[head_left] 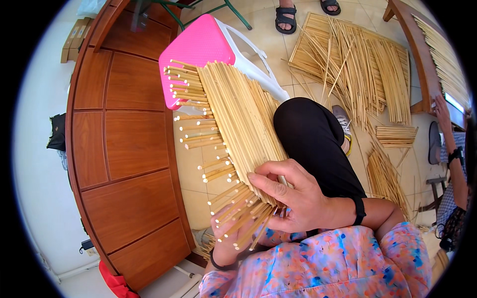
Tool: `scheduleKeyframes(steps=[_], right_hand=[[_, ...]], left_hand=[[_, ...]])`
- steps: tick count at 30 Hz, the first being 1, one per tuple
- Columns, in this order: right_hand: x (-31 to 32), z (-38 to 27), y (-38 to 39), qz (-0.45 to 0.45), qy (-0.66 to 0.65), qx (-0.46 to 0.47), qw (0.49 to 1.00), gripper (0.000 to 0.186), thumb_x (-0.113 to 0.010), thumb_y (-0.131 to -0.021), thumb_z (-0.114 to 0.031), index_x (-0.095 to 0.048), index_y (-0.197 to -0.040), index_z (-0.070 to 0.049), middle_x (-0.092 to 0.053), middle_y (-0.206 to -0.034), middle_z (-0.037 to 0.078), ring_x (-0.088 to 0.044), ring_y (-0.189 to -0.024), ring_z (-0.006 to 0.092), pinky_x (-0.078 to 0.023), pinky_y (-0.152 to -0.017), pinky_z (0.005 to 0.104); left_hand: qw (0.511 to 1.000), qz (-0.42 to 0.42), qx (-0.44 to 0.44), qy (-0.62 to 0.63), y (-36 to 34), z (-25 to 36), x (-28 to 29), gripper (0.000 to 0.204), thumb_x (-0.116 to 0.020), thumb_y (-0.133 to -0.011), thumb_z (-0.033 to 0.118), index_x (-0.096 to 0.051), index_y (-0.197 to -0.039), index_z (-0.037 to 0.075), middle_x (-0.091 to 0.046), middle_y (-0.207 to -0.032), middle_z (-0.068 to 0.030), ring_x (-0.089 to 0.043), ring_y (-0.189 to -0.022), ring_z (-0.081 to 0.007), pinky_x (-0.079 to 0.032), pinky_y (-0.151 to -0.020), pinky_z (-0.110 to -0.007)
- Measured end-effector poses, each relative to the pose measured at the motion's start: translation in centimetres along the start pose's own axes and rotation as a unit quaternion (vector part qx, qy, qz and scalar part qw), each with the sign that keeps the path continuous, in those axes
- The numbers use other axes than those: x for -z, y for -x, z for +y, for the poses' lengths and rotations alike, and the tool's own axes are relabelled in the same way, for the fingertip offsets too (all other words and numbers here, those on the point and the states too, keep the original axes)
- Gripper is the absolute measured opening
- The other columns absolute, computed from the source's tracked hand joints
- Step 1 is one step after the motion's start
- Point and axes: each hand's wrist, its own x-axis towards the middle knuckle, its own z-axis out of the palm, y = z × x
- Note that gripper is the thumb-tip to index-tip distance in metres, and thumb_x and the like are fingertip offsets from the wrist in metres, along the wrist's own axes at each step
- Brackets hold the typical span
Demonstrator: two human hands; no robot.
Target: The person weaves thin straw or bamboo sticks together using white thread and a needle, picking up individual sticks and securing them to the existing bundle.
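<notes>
Across my lap and the pink stool (198,44) lies a thick slab of pale reed stalks (243,114), set side by side. Loose stalk ends stick out in rows along its left side and fan out near me. My right hand (293,196) is closed on the near end of the slab, thumb and forefinger on top; its other fingers are partly hidden. Below the fanned ends is my left hand (231,236), close to the slab's near left corner. The stalks cover its fingers, so its grip does not show.
A wooden cabinet (136,119) stands on the left. Loose stalks lie on a mat (308,37) at the back right, with smaller bundles (395,136) nearer. At far right, another person's hand (442,111) is beside a wooden frame (422,54). Sandalled feet (285,21) stand at the back.
</notes>
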Motion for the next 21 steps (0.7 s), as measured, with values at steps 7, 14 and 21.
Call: scheduleKeyframes(steps=[7,14,21], right_hand=[[-0.1,0.0,0.0,0.005,0.002,0.004,1.000,0.076,-0.072,-0.059,-0.006,-0.051,-0.132,-0.005,-0.049,-0.116,0.015,-0.054,-0.097,0.0294,-0.049,-0.083,0.0358],[-0.1,0.0,0.1,-0.004,0.002,0.005,1.000,0.076,-0.071,-0.060,-0.006,-0.050,-0.133,-0.005,-0.049,-0.117,0.016,-0.054,-0.098,0.0298,-0.049,-0.084,0.0358],[-0.1,-0.1,0.1,-0.009,0.007,0.003,1.000,0.076,-0.071,-0.060,-0.006,-0.049,-0.133,-0.004,-0.048,-0.118,0.016,-0.054,-0.098,0.0301,-0.049,-0.084,0.0360]], left_hand=[[1.000,0.009,0.005,0.016,0.4,-0.2,-0.4,0.030,-0.060,-0.089,0.008,-0.055,-0.118,-0.001,-0.062,-0.109,-0.0197,-0.063,-0.097,-0.0342,-0.052,-0.082,-0.043],[0.998,-0.011,0.018,-0.062,0.4,0.4,-0.2,0.033,-0.060,-0.089,0.008,-0.054,-0.120,-0.002,-0.062,-0.109,-0.0195,-0.063,-0.096,-0.0331,-0.052,-0.082,-0.041],[0.999,0.037,0.024,0.023,1.5,-0.6,-0.9,0.038,-0.063,-0.089,0.010,-0.052,-0.124,-0.002,-0.061,-0.113,-0.0196,-0.062,-0.100,-0.0326,-0.051,-0.085,-0.041]])
